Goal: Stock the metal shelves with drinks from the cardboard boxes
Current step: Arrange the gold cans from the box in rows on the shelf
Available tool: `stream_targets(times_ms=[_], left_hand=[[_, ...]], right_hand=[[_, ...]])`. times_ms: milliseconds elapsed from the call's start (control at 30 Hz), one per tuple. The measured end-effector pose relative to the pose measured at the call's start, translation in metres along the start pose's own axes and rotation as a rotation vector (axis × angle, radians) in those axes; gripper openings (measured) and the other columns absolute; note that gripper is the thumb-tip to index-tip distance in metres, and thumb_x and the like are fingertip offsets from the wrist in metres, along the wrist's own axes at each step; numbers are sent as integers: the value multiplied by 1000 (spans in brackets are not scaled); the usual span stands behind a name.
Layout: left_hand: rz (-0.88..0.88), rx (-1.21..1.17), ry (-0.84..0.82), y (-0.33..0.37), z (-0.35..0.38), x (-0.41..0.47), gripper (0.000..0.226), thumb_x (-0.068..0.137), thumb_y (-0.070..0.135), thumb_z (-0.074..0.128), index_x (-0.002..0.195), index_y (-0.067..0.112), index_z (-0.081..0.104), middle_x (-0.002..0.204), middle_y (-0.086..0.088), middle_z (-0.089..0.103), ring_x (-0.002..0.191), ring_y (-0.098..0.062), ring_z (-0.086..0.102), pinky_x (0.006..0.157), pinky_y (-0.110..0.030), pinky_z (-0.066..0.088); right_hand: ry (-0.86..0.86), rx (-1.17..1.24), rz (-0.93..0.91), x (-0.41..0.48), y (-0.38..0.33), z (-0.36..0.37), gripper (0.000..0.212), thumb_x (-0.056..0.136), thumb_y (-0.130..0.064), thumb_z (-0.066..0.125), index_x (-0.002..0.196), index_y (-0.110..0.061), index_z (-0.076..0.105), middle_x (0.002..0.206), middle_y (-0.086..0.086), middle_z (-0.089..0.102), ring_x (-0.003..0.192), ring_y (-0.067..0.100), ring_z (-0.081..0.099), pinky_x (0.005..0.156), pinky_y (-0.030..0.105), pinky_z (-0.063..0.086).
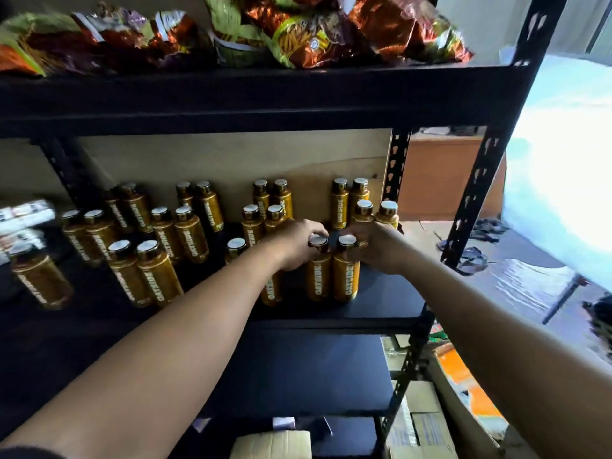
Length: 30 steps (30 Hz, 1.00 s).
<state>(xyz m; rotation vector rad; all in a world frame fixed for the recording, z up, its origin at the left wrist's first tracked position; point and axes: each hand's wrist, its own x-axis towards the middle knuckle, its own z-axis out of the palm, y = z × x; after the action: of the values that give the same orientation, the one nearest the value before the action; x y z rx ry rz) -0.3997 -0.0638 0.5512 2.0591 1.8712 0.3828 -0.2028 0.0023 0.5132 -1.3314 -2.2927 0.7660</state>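
Observation:
Several golden-brown drink bottles with shiny caps stand in pairs on the middle board of the black metal shelf [381, 299]. My left hand [294, 243] grips the neck of one bottle [318, 276] at the front right of the board. My right hand [381, 246] grips the neck of the bottle beside it [346, 276]. Both bottles stand upright on the board, side by side, and touch each other. Another bottle [271, 293] is partly hidden behind my left forearm.
Snack bags [298, 31] lie on the upper shelf. Black slotted posts [477, 180] frame the right side. Cardboard boxes [424, 425] sit on the floor at the lower right, and one [271, 445] lies below the lower shelf. Small cartons [23, 213] are at the far left.

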Motion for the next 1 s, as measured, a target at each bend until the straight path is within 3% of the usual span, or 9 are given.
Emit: stream_targets(times_ms=[233, 367, 500, 700, 867, 1000], left_hand=[[-40, -28, 39, -3, 9, 2, 40, 94, 22, 70, 131, 35, 60, 137, 1, 60, 115, -20, 59, 91, -34, 50], [-11, -34, 20, -3, 10, 6, 35, 93, 24, 70, 124, 38, 61, 131, 1, 61, 110, -20, 59, 93, -40, 52], [29, -35, -22, 2, 10, 10, 32, 94, 25, 70, 121, 37, 59, 126, 2, 59, 105, -19, 59, 81, -35, 52], [107, -28, -29, 7, 11, 12, 34, 94, 24, 70, 124, 32, 56, 110, 5, 53, 94, -16, 55, 60, -24, 38], [147, -44, -34, 9, 13, 13, 31, 95, 22, 68, 122, 32, 56, 113, 4, 54, 95, -18, 57, 64, -27, 42], [148, -47, -34, 11, 16, 14, 33, 95, 20, 67, 123, 34, 55, 133, -1, 57, 106, -21, 59, 73, -30, 47]], right_hand=[[17, -46, -18, -3, 3, 1, 46, 87, -22, 79, 129, -32, 64, 117, -7, 61, 106, 18, 61, 88, 34, 52], [21, 18, 14, -5, 4, -2, 44, 85, -15, 80, 124, -28, 66, 119, -2, 66, 108, 20, 64, 94, 42, 56], [51, 62, 6, -11, 8, -5, 41, 83, -10, 83, 119, -23, 68, 110, -9, 64, 106, 16, 63, 94, 36, 54], [70, 126, 59, -15, 7, -9, 45, 80, -8, 84, 118, -28, 70, 122, -5, 67, 113, 18, 63, 96, 34, 53], [103, 84, 80, -25, 6, -9, 40, 83, -13, 83, 120, -24, 70, 121, -6, 68, 109, 16, 62, 89, 30, 50], [100, 76, 87, -27, 8, -10, 40, 84, -15, 82, 121, -24, 68, 123, -6, 67, 111, 16, 63, 96, 35, 52]])
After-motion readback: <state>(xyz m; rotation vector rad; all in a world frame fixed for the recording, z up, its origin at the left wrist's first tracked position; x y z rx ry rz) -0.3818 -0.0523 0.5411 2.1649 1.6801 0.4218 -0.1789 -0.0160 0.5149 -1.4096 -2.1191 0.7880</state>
